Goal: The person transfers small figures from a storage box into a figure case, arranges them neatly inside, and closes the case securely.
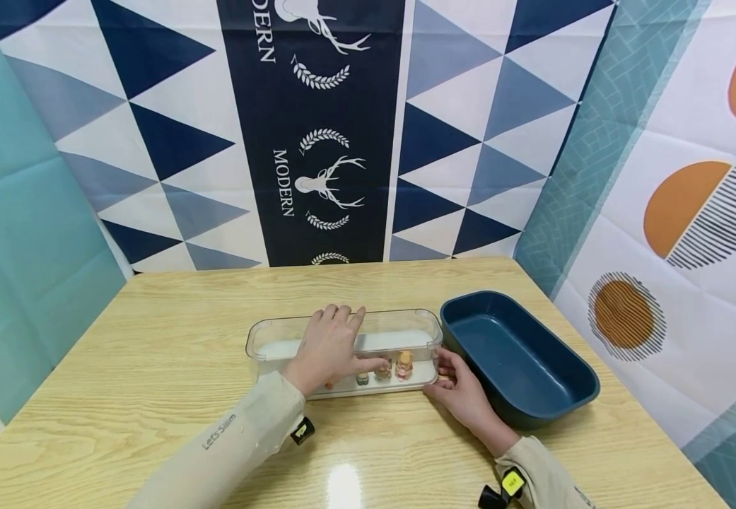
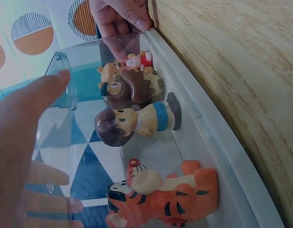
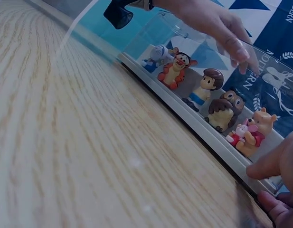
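Observation:
A clear plastic display box (image 1: 406, 322) with a white base stands on the table, holding a row of small toy figures. In the right wrist view they are a blue-grey donkey (image 3: 156, 58), an orange striped tiger (image 3: 175, 70), a brown-haired boy (image 3: 205, 88), an owl (image 3: 224, 111) and a yellow bear with a small pink figure (image 3: 254, 133). My left hand (image 1: 329, 350) reaches over the box's top with fingers spread, thumb toward the right. My right hand (image 1: 463, 392) holds the box's right end, its thumb (image 2: 132, 12) at the base corner.
A dark blue rectangular basin (image 1: 514, 353) stands just right of the box, close beside my right hand. The wood-grain table (image 1: 119, 396) extends left and toward me. Patterned cloth hangings (image 1: 317, 141) rise behind the table and at both sides.

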A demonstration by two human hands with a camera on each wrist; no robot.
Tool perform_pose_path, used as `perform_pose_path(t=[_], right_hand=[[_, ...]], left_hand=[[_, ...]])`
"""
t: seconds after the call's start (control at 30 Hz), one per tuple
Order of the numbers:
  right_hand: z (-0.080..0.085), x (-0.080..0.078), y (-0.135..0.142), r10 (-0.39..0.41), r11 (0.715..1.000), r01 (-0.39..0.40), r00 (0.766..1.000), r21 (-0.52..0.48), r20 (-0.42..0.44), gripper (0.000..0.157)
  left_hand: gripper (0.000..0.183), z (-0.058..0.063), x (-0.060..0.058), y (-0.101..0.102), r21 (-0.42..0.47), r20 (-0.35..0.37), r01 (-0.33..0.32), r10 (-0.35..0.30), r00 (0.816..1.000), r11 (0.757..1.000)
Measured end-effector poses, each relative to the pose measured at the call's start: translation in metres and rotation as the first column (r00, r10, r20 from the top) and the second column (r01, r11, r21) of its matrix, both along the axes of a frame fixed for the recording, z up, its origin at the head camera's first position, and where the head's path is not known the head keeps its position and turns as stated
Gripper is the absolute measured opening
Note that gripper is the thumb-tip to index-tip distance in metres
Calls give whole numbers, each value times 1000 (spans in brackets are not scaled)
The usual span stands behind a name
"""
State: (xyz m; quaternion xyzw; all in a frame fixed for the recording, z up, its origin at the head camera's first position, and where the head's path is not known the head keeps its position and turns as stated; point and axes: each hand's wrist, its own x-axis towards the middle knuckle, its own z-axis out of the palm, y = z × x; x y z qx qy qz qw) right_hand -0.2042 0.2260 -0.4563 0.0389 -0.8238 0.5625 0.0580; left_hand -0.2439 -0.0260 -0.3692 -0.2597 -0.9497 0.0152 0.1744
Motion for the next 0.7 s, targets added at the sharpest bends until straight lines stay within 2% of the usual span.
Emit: perform_pose_path(t=[0.13, 0.23, 0.47, 0.57, 0.7], right_hand=[[1, 1, -1, 26, 1000, -26, 1000, 17, -9, 73], [3, 2, -1, 55, 998, -54, 998, 34, -36, 75], [18, 13, 1, 121, 991, -118, 992, 58, -47, 80], [29, 16, 1, 141, 988, -138, 989, 75, -48, 82], [43, 22, -1, 146, 974, -128, 985, 188, -89, 90]], left_hand=[[93, 0, 3, -4, 68, -25, 22, -20, 999, 997], [88, -1, 6, -9, 121, -23, 15, -12, 1000, 993], [87, 1, 12, -21, 174, 83, -91, 77, 994, 980], [84, 2, 13, -26, 209, 101, -118, 98, 990, 971], [84, 0, 13, -31, 244, 95, -136, 116, 989, 960]])
